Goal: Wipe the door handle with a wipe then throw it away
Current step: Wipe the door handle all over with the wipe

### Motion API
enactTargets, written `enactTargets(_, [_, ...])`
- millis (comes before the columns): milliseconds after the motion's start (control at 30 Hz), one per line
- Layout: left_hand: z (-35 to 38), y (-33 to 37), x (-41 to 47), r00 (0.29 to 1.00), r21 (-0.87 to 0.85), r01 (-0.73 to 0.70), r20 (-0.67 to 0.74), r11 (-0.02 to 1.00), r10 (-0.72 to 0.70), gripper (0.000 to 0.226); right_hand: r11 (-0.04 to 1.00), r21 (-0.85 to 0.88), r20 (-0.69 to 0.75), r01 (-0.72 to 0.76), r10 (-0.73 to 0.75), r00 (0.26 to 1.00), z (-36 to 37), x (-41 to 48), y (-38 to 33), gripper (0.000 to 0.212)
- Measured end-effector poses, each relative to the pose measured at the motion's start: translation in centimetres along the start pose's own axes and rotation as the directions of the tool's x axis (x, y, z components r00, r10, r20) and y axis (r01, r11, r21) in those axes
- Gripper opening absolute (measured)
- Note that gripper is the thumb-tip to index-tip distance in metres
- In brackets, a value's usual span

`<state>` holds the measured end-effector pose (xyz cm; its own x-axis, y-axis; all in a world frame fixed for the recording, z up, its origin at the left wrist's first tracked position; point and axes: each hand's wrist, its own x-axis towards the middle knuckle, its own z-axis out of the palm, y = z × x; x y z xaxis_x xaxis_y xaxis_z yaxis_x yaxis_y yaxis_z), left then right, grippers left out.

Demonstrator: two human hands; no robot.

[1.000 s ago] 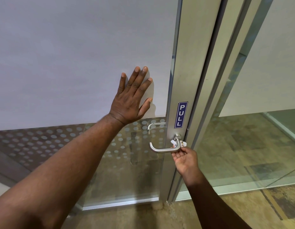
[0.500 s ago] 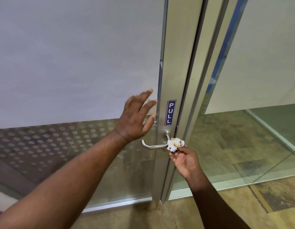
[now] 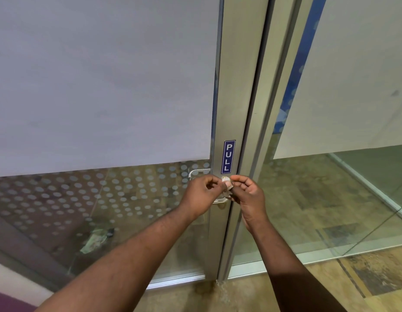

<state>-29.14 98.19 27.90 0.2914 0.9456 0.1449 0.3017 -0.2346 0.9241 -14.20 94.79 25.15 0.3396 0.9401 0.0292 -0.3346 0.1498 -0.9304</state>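
Note:
A small white wipe (image 3: 226,181), soiled and crumpled, is pinched between the fingertips of both hands in front of the door. My left hand (image 3: 202,194) grips its left side and my right hand (image 3: 249,197) its right side. The silver lever door handle (image 3: 220,201) on the metal door frame (image 3: 236,109) is mostly hidden behind my hands; only a short piece shows below them. A blue "PULL" sign (image 3: 229,156) sits just above.
The glass door (image 3: 105,86) has a frosted upper panel and a dotted band below. A fixed glass panel (image 3: 342,176) stands to the right. A second handle (image 3: 196,172) shows through the glass. Tiled floor lies below.
My left hand left the glass and came down to the wipe. My right hand pulled the wipe off the handle, and both hands now hold it together.

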Motion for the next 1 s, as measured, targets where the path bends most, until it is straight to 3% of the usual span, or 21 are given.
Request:
enactTargets(167, [-0.8, 0.8, 0.5, 0.998, -0.133, 0.055, 0.002, 0.99, -0.055, 0.024, 0.999, 0.049, 0.013, 0.015, -0.015, 1.0, 0.2, 0.2, -0.6, 0.032])
enactTargets(400, [-1.4, 1.4, 0.5, 0.993, -0.249, 0.118, 0.057, 0.961, -0.107, 0.014, 0.975, 0.211, 0.026, -0.073, 0.069, 0.997, -0.1, 0.8, -0.6, 0.026])
enactTargets(567, [-1.3, 1.0, 1.1, 0.983, -0.257, 0.182, 0.061, 0.949, -0.172, 0.021, 0.998, 0.012, 0.116, -0.057, 0.055, 0.992, -0.2, 0.4, -0.6, 0.03])
enactTargets(700, [-1.2, 0.6, 1.6, 0.974, -0.238, 0.226, 0.064, 0.945, -0.217, 0.027, 0.996, -0.093, 0.065, -0.017, 0.023, 0.998, 0.1, 0.4, -0.5, 0.017])
enactTargets(767, [-1.0, 0.3, 1.7, 0.974, -0.229, 0.212, -0.028, 0.95, -0.224, 0.028, 0.994, -0.105, 0.016, -0.003, 0.005, 1.0, 0.3, 0.6, -0.4, 0.008])
enactTargets(867, [-0.9, -0.4, 1.4, 0.971, -0.178, 0.055, -0.22, 0.982, -0.095, 0.027, 0.991, -0.133, -0.047, 0.02, -0.026, 0.999, 0.4, 1.0, -0.4, 0.006])
enactTargets(1000, [-0.4, -1.1, 1.1, 0.992, 0.036, -0.073, -0.105, 0.997, 0.076, 0.045, 0.988, -0.154, -0.053, 0.03, -0.039, 0.998, 0.4, 1.5, -0.4, 0.014])
